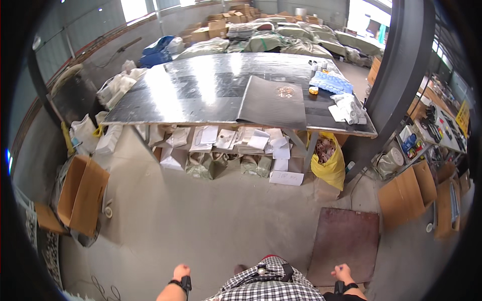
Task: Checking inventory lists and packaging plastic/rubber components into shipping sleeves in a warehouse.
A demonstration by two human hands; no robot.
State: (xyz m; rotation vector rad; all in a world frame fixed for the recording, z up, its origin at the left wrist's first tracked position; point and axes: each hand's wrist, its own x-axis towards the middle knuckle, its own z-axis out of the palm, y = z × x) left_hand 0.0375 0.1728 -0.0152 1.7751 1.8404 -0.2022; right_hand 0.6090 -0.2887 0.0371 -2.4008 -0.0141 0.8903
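Observation:
My left hand (182, 272) hangs low in front of me, its fingers curled closed with nothing visible in them. On the other side, my right hand (342, 273) is closed too. A tiny dark bluish spot shows at its fingers, too small to name. A black band with a small device sits on each wrist. Neither hand touches the large black-topped table (201, 90) ahead. On that table lies a dark ribbed mat (271, 108) with a small scatter of copper-coloured pieces (284, 92).
Blue bubble wrap (331, 82), white plastic (349, 109) and a yellow tape roll (314, 91) lie on the table's right. A yellow sack (329, 168) stands by its leg. Open cardboard boxes (83, 195) flank me. A reddish-brown board (344, 246) lies on the floor. A steel column (401, 65) rises right.

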